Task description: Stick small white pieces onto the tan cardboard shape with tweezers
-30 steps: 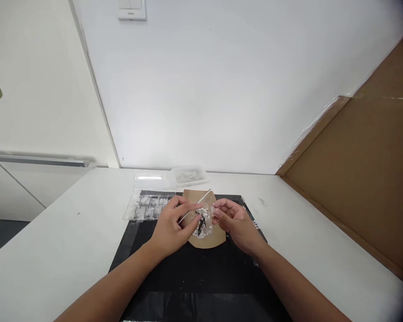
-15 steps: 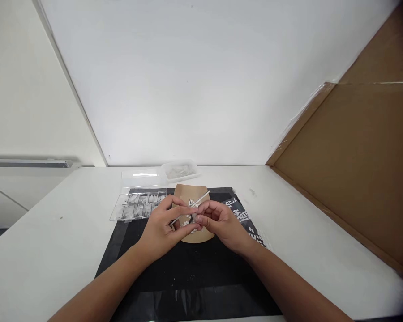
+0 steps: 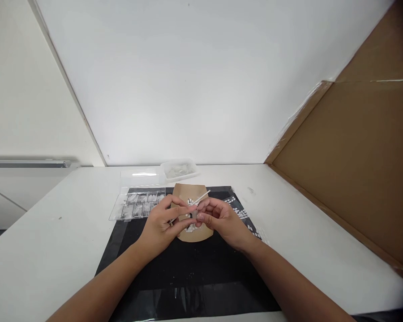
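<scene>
Two hands: meeting over the tan pad
Left hand: pinching a thin stick
Right hand: fingers closing on a small white piece, too small to identify
Next: needing steady, fine placement

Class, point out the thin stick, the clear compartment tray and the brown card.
stick (image 3: 203, 197), head view, its far end
tray (image 3: 136, 205), head view, its middle compartments
card (image 3: 188, 191), head view, its bare far part

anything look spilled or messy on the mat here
Small white pieces lie loose on the tan card, between the left hand and right hand. White specks dot the black mat nearer the person. Nothing looks damaged.
</scene>
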The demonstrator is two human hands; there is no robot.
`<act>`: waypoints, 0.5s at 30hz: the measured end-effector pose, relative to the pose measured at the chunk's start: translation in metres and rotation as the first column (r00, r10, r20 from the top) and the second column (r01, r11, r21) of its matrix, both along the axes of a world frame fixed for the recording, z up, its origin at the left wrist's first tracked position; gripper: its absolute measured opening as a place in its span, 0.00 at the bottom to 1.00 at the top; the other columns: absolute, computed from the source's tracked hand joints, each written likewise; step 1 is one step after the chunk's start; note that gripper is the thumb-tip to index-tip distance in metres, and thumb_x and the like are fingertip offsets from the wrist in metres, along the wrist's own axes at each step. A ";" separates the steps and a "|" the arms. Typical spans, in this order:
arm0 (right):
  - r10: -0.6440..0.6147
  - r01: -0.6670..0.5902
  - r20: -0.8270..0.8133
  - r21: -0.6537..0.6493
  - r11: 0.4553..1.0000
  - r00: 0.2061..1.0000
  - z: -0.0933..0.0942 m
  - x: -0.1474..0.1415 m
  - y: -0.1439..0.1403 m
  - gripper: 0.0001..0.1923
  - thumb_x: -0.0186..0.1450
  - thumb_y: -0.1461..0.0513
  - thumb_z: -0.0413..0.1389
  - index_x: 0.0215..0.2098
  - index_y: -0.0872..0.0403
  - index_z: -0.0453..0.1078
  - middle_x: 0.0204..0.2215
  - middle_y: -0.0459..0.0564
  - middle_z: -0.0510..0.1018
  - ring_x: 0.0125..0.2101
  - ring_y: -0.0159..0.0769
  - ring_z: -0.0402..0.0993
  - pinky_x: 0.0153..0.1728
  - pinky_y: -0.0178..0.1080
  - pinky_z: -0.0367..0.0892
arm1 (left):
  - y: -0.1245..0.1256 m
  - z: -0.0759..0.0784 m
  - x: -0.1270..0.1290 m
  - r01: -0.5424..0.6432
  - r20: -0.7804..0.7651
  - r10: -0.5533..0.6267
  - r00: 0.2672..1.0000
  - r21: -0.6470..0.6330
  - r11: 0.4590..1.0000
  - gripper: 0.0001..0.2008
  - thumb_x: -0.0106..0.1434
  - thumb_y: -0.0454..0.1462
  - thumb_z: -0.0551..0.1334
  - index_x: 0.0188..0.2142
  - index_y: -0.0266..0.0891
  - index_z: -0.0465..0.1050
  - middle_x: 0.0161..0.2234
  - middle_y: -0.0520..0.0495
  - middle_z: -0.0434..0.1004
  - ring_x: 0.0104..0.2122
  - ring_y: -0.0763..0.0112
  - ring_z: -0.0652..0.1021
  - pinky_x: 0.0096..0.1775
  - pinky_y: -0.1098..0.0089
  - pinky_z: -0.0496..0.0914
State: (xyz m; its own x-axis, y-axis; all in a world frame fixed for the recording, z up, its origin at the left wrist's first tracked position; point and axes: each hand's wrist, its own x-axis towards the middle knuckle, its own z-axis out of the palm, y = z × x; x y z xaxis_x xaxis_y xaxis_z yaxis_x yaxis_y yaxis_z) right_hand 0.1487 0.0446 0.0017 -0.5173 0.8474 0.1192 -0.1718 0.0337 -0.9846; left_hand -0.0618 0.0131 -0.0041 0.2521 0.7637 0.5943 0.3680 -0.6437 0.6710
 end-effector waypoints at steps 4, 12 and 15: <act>0.009 -0.010 0.039 0.007 1.000 0.999 0.000 0.000 0.000 0.13 0.63 0.52 0.66 0.37 0.53 0.75 0.28 0.46 0.80 0.28 0.32 0.75 0.29 0.34 0.64 | -0.001 -0.001 0.000 0.018 0.029 -0.016 0.999 -0.062 0.998 0.15 0.67 0.40 0.66 0.53 0.52 0.78 0.43 0.49 0.72 0.24 0.82 0.74 0.28 0.75 0.75; 0.030 -0.030 0.025 0.014 0.999 0.999 -0.001 0.001 0.000 0.11 0.63 0.53 0.67 0.35 0.52 0.76 0.29 0.45 0.79 0.28 0.30 0.72 0.29 0.34 0.65 | -0.001 -0.001 0.000 0.021 0.037 -0.017 0.999 -0.092 0.996 0.13 0.67 0.40 0.66 0.52 0.50 0.79 0.43 0.49 0.71 0.23 0.84 0.73 0.27 0.75 0.75; 0.020 -0.022 0.044 0.042 0.999 0.999 0.001 0.001 -0.001 0.12 0.64 0.52 0.66 0.36 0.52 0.75 0.30 0.46 0.79 0.31 0.33 0.74 0.34 0.36 0.68 | 0.000 -0.002 -0.001 0.012 0.002 -0.012 1.000 -0.058 0.998 0.14 0.68 0.40 0.65 0.53 0.50 0.78 0.44 0.49 0.71 0.22 0.84 0.73 0.29 0.75 0.75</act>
